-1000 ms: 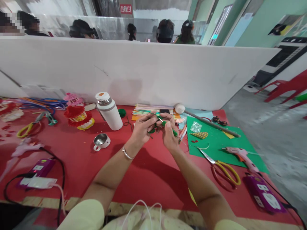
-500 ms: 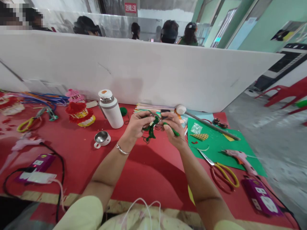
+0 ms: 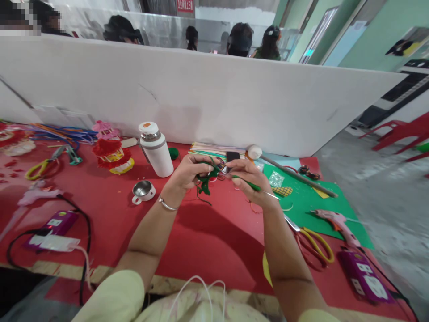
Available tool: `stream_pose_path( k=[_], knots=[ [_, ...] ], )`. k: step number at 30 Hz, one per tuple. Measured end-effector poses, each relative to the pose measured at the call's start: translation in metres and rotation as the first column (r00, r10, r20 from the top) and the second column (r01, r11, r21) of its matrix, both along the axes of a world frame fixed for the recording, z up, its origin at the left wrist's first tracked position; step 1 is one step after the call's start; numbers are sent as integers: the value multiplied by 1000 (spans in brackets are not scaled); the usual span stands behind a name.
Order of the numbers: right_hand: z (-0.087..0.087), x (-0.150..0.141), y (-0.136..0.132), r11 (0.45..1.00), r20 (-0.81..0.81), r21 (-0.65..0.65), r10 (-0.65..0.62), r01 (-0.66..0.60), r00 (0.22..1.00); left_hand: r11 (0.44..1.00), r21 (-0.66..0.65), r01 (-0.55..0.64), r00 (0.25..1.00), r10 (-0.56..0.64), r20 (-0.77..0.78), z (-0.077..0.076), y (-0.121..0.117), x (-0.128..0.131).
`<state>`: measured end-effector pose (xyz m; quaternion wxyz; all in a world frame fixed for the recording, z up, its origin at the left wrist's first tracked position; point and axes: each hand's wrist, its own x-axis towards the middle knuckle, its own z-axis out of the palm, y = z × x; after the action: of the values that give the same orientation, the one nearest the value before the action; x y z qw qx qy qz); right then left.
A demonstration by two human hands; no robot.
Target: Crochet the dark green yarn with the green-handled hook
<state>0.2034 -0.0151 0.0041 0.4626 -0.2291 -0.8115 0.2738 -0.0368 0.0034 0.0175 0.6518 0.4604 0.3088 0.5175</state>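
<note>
My left hand (image 3: 187,175) is closed on a small dark green yarn piece (image 3: 205,182) that hangs down between both hands above the red table (image 3: 208,237). Opposite it, my right hand (image 3: 250,181) pinches a crochet hook with a green handle (image 3: 250,184), its metal tip pointing toward the yarn. Both hands float a little above the tabletop. A silver bangle (image 3: 166,205) circles my left wrist.
A white flask (image 3: 156,150), a metal cup (image 3: 143,191) and a red paper lantern (image 3: 112,156) stand to the left. Scissors (image 3: 310,241), a pink glue gun (image 3: 337,223) and a green sheet (image 3: 308,201) lie right. A white partition (image 3: 214,98) closes the back; people sit beyond it.
The green yarn piece has come into view hanging from my left hand. My right hand with the hook has shifted slightly right and apart from the left.
</note>
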Motion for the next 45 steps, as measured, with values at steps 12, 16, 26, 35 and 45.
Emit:
stream_pose_path(
  k=[12,16,26,35,45],
  knots=[
    [-21,-47,7,745,-606,-600,-184,-293,774,991,101,-91,996,89,27,-5,-7,31],
    [-12,-50,2,688,-606,-656,-235,-311,760,986,83,-147,988,142,65,-4,-9,32],
    [-17,-52,4,674,-639,-657,-260,-338,724,976,120,-183,983,177,51,-5,-7,30],
    [-14,-47,6,652,-649,-663,-257,-367,716,978,80,-192,977,183,105,-5,-8,29],
    [-14,-38,9,714,-589,-648,-249,-265,769,956,103,-276,959,267,92,-3,-10,30]
  ],
)
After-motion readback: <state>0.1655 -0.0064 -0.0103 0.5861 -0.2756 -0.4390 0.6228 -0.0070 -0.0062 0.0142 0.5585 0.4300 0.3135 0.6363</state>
